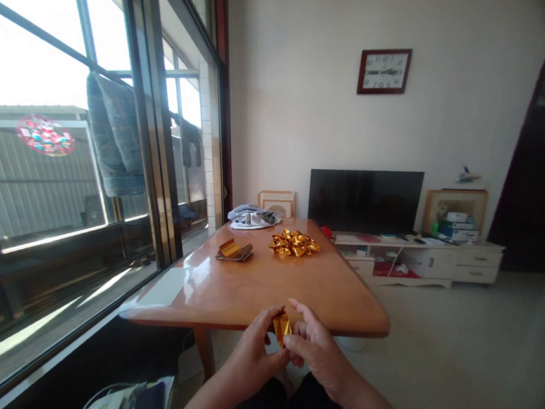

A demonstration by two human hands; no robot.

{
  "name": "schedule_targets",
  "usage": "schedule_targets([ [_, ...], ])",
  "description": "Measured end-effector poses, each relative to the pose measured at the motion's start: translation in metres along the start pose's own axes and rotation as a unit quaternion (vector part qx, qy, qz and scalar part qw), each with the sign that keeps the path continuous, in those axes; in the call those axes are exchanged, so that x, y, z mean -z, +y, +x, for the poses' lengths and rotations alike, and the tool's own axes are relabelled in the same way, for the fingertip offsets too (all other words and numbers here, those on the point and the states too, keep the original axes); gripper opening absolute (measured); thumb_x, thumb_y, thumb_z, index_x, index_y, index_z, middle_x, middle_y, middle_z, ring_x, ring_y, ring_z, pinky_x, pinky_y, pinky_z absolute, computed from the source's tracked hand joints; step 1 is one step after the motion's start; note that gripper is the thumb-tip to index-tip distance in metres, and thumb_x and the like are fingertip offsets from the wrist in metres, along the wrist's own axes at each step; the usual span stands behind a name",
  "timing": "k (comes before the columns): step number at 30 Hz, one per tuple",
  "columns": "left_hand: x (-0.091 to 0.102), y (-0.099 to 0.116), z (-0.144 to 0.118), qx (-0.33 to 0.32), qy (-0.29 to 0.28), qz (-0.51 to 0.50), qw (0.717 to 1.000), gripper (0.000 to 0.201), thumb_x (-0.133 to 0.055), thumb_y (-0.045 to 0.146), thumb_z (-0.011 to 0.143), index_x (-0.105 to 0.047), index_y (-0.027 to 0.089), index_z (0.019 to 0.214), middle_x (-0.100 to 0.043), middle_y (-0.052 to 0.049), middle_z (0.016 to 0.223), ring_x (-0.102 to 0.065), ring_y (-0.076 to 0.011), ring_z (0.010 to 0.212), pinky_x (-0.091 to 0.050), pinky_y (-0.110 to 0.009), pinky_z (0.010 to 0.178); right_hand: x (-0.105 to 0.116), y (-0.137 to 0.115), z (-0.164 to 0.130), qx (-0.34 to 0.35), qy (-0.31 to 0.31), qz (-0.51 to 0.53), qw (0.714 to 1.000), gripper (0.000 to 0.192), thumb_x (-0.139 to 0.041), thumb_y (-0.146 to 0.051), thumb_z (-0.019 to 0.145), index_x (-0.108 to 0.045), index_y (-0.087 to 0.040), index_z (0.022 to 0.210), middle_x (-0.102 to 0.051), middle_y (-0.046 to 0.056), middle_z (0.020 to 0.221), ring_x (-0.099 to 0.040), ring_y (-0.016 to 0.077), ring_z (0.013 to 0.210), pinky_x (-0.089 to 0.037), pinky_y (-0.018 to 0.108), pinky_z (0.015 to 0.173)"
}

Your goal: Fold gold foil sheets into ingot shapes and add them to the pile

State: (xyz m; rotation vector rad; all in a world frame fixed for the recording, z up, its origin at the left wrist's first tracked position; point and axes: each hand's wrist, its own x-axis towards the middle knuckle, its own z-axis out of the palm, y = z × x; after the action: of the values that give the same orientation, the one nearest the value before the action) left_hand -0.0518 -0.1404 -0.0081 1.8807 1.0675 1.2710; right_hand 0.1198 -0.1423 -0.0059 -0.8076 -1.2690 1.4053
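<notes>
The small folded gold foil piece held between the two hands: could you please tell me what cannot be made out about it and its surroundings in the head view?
- Small folded gold foil piece: its lower part is hidden by the fingers of the left hand and right hand; its folds are too small to read.
- Flat stack of gold sheets on the wooden table: too far to count.
- Pile of crumpled gold foil shapes: single pieces blur together.

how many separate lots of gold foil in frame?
3. A folded gold foil piece held between left hand and right hand; a heap of folded pieces mid-table; a flat sheet stack left of it.
</notes>
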Motion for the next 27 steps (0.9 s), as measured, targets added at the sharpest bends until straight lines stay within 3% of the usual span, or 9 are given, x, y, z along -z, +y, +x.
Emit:
schedule_targets([
  [5,0.0,-0.005,0.002,0.024,-0.005,-0.048,0.999,0.07,-0.08,0.041,0.077,-0.056,0.021,0.14,-0.069,-0.01,0.114,-0.062,-0.0217,0.088,-0.052,-0.034,0.08,0.003,0.002,0.002,-0.005,-0.003,-0.005,1.0,0.084,-0.072,-0.059,0.08,-0.04,-0.019,0.148,-0.06,-0.003,0.069,-0.049,0.0122,0.052,-0.036,0.025,0.052],
  [10,0.0,-0.007,0.005,0.052,-0.017,-0.189,0.98,0.074,-0.08,0.039,0.079,-0.049,0.022,0.144,-0.066,-0.01,0.118,-0.063,-0.0251,0.105,-0.05,-0.037,0.093,0.007,0.004,0.005,-0.006,0.022,0.006,1.0,0.075,-0.061,-0.068,0.087,-0.048,-0.017,0.14,-0.063,0.0,0.07,-0.05,0.0115,0.051,-0.035,0.024,0.05],
  [14,-0.001,-0.006,0.005,0.048,-0.04,-0.25,0.966,0.065,-0.078,0.035,0.083,-0.05,0.023,0.14,-0.065,-0.009,0.12,-0.062,-0.0244,0.111,-0.048,-0.038,0.098,0.008,0.005,0.005,-0.018,0.029,-0.002,0.999,0.067,-0.058,-0.069,0.089,-0.055,-0.018,0.131,-0.062,-0.001,0.069,-0.05,0.0111,0.051,-0.035,0.023,0.05],
  [23,-0.002,-0.004,0.006,0.039,-0.066,-0.306,0.949,0.064,-0.08,0.032,0.082,-0.054,0.023,0.139,-0.069,-0.009,0.111,-0.067,-0.0221,0.097,-0.05,-0.039,0.092,0.007,0.01,0.006,-0.024,0.02,-0.022,0.999,0.061,-0.055,-0.073,0.089,-0.066,-0.017,0.111,-0.061,0.001,0.07,-0.05,0.0109,0.053,-0.034,0.022,0.048],
  [27,-0.005,-0.005,0.005,0.032,-0.088,-0.331,0.939,0.067,-0.08,0.032,0.082,-0.05,0.021,0.142,-0.068,-0.004,0.091,-0.066,-0.0201,0.084,-0.051,-0.038,0.084,0.007,0.013,0.007,-0.033,0.006,-0.035,0.999,0.059,-0.055,-0.073,0.088,-0.067,-0.017,0.102,-0.061,0.001,0.071,-0.051,0.0101,0.053,-0.034,0.022,0.05],
])
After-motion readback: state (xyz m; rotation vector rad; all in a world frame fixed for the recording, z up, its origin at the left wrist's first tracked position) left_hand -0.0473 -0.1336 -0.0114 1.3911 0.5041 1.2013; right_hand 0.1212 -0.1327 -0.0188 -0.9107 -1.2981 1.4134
